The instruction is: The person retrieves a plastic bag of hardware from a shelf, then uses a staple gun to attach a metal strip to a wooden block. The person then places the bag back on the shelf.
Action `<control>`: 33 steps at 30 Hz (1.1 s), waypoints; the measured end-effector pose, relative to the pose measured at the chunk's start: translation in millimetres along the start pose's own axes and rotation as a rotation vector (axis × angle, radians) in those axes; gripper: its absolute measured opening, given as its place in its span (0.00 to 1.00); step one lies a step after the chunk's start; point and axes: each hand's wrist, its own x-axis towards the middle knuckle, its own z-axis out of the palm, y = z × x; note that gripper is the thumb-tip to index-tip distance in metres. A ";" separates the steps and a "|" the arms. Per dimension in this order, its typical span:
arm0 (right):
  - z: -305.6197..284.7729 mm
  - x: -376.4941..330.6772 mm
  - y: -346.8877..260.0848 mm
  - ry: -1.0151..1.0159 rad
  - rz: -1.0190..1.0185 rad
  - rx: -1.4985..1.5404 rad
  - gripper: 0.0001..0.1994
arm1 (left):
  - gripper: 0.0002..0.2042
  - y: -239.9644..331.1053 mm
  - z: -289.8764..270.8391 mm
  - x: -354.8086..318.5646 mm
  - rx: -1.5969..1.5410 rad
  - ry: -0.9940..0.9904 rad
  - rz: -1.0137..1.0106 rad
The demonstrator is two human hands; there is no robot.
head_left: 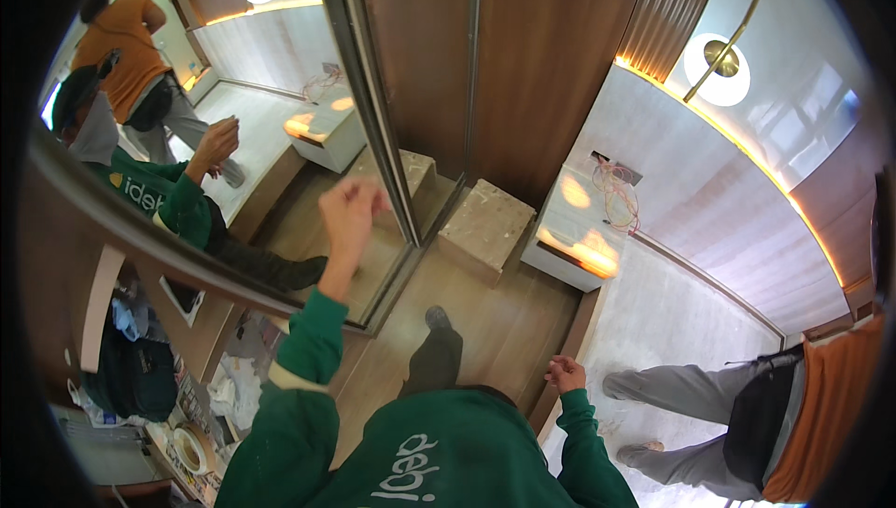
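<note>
We hold our left hand (347,219) up in front of the mirrored door (303,200), its fingertips drawn together and pointing toward the door's dark metal frame (371,88). The tips overlap the mirror just beside that upright in our view; whether they touch it, or pinch something small, we cannot tell, since the fingers are slightly blurred. The mirror gives back our raised hand from the other side, again with the fingers bunched.

Our right hand (566,375) hangs low by our side, well apart from the door. Its fingers curl in toward the thumb; we see nothing in them, but cannot tell whether the tips meet.

Past the foot of the frame, 1 mottled stone-like block (487,219) sits on the wooden floor (509,331), next to 1 white cabinet (569,270) with bright reflections on its top. Thin red wires (616,195) loop down near it. To our right stands 1 co-worker (831,405) in an orange top and grey trousers.
</note>
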 end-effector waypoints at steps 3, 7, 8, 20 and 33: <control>-10.4 17.2 -9.4 0.017 0.040 0.055 0.15 | 0.14 -36.8 27.7 95.1 0.011 0.120 0.045; -38.1 36.7 -7.1 0.169 0.144 0.106 0.15 | 0.26 -72.7 60.0 190.0 0.376 0.405 0.141; -43.7 43.6 -6.4 0.225 0.172 0.117 0.15 | 0.29 -78.0 68.1 207.5 0.435 0.469 0.154; -20.9 192.8 -94.4 -0.071 0.307 -0.197 0.13 | 0.23 -98.2 93.6 264.7 0.605 0.609 0.379; -32.2 307.2 -209.1 -0.043 0.094 -0.148 0.14 | 0.16 -88.8 38.8 193.0 0.628 0.807 0.335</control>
